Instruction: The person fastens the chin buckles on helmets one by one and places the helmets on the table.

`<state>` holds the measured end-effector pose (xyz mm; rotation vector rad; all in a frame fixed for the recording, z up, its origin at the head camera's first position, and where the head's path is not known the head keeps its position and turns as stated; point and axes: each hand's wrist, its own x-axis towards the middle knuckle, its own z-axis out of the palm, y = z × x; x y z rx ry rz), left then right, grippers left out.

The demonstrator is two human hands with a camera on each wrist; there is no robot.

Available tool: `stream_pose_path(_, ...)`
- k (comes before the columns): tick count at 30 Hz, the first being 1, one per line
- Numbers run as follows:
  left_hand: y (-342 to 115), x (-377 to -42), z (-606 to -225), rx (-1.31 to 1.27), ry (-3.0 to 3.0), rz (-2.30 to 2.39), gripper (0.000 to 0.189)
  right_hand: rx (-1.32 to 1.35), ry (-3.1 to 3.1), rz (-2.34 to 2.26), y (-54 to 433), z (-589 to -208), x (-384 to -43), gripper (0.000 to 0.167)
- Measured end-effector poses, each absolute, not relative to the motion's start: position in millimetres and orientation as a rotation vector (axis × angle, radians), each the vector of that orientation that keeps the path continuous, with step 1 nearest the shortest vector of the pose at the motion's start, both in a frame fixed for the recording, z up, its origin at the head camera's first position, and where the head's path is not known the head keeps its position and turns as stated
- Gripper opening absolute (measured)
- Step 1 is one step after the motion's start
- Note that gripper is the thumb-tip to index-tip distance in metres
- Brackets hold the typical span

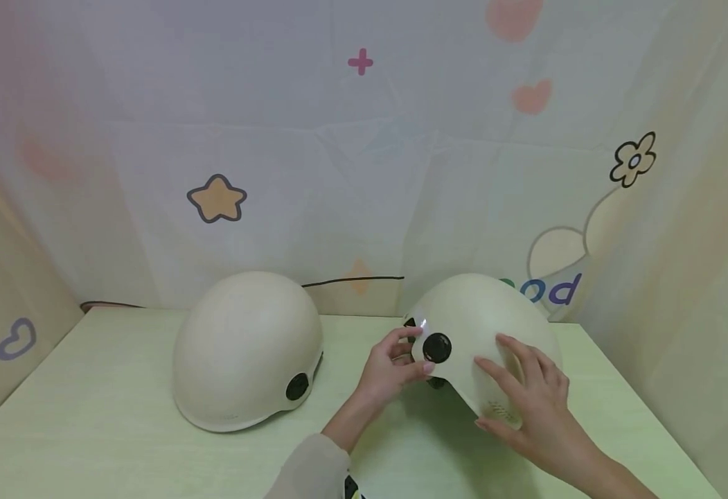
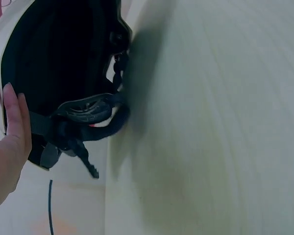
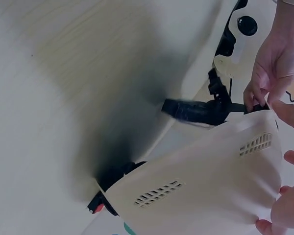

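A cream helmet (image 1: 482, 319) is tilted on the right side of the table, its dark inside (image 2: 63, 54) and black straps (image 2: 83, 127) showing in the left wrist view. My left hand (image 1: 388, 367) grips its rim beside the round black button (image 1: 437, 348), fingers inside and thumb on the outer shell. On the other side, my right hand (image 1: 535, 402) lies spread over the shell with its thumb close to the lower edge. Slotted vents (image 3: 158, 193) mark the shell, and a black strap (image 3: 196, 111) hangs from the rim near the left hand.
A second cream helmet (image 1: 245, 346) sits on the left of the pale green table (image 1: 89, 409), with a round black button (image 1: 297, 387) on its side. Behind and at both sides hangs a printed curtain (image 1: 314, 194) with stars, hearts and flowers.
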<state>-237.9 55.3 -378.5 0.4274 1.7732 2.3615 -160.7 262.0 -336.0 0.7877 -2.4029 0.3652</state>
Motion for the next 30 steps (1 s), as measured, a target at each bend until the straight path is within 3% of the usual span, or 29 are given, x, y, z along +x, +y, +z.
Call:
stream_pose_path(7,56.0,-234.0,-366.2,0.448,1.668,2.447,0.05,0.77,-2.385,0.367,263.1,-324.3,-162.3,0.065)
stream_pose_path(12,57.2,-230.7,-356.8,0.451,1.602,2.499,0.047,0.806,-2.358,0.384,264.1,-315.2,-161.9,0.052)
stream_pose_path(17,59.4,-228.3,-348.8,0.437,1.595,2.53,0.045,0.848,-2.315,0.406,262.6,-308.5,-162.8,0.06)
stream_pose_path(30,61.4,-225.5,-340.5,0.432,1.736,2.504,0.041,0.94,-2.268,0.361,264.2,-301.7,-168.8,0.054)
